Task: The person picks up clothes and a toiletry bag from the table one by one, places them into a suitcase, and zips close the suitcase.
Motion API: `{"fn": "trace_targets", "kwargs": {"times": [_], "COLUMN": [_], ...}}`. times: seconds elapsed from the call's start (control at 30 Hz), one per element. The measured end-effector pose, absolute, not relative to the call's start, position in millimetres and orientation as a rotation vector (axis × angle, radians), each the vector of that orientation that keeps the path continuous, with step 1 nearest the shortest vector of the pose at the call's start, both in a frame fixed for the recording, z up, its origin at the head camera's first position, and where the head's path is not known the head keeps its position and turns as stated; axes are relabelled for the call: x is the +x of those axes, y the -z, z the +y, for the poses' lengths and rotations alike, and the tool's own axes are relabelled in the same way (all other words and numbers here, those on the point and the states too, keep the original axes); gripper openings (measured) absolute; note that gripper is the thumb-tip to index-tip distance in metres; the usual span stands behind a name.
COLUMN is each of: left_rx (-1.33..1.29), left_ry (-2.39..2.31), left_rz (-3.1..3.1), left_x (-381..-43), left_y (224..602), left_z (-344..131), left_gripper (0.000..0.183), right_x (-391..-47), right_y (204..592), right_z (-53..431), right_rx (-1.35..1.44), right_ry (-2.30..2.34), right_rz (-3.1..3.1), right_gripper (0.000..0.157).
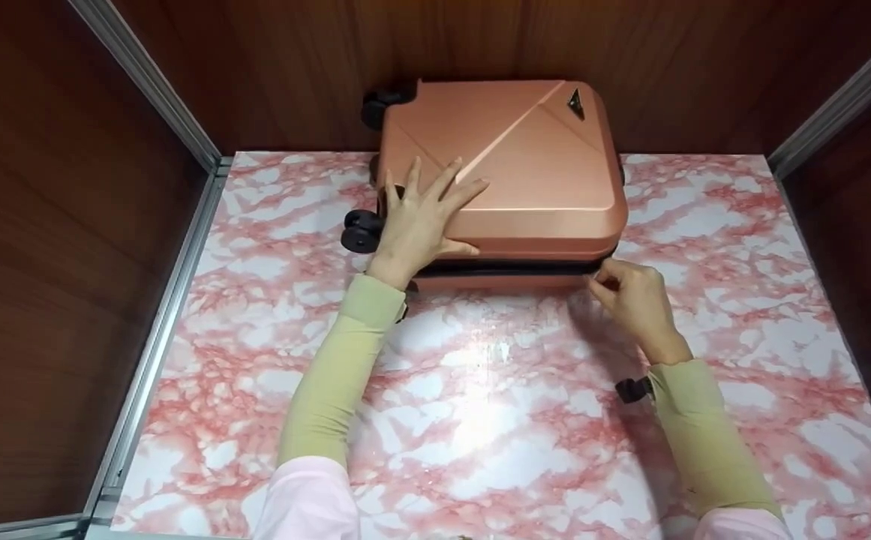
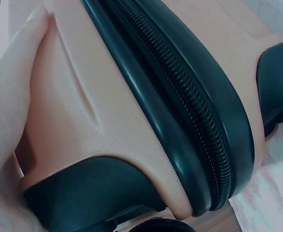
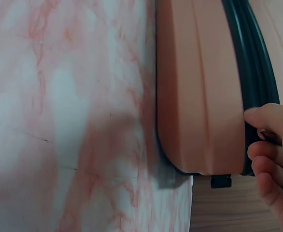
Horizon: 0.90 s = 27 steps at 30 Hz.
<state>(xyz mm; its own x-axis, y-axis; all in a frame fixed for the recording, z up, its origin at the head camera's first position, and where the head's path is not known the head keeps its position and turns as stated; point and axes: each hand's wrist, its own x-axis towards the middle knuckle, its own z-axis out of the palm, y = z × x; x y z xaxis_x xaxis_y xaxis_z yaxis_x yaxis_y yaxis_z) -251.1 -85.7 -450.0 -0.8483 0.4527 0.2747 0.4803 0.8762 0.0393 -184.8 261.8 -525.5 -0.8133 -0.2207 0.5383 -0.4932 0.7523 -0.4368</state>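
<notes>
A rose-gold hard-shell suitcase lies flat at the back of the table, wheels to the left. My left hand rests on its near left corner, fingers spread across the lid and thumb toward the near side. At the near right corner my right hand has its thumb and fingers curled at the black zipper band. Between them, in the right wrist view, shows a small dark metal zipper pull. Along the wheel end the zipper has its teeth meshed between two black rims.
Black wheels stick out at the suitcase's left end. The table has a red-and-white marbled top. Dark wooden panels stand behind it and at both sides, with metal rails at the corners.
</notes>
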Motion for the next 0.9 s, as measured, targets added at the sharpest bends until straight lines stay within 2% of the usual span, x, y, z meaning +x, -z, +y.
{"fn": "trace_targets", "kwargs": {"times": [0.27, 0.63, 0.9], "left_rx": [-0.687, -0.677, -0.683], "left_ry": [0.102, 0.102, 0.084], "left_rz": [-2.764, -2.757, -2.746], "left_x": [-250.9, -248.7, -248.0], "left_y": [451.2, 453.1, 451.9], "left_z": [-86.0, -87.6, -84.4], "left_gripper": [0.105, 0.104, 0.105], "right_x": [-182.8, -183.5, -186.6], "right_y": [527.2, 531.5, 535.3], "right_z": [247.8, 200.6, 166.4], "right_rx": [0.629, 0.805, 0.854], "right_ry": [-0.809, -0.815, -0.825], "right_rz": [-2.452, -2.437, -2.451], "right_gripper": [0.026, 0.031, 0.024]}}
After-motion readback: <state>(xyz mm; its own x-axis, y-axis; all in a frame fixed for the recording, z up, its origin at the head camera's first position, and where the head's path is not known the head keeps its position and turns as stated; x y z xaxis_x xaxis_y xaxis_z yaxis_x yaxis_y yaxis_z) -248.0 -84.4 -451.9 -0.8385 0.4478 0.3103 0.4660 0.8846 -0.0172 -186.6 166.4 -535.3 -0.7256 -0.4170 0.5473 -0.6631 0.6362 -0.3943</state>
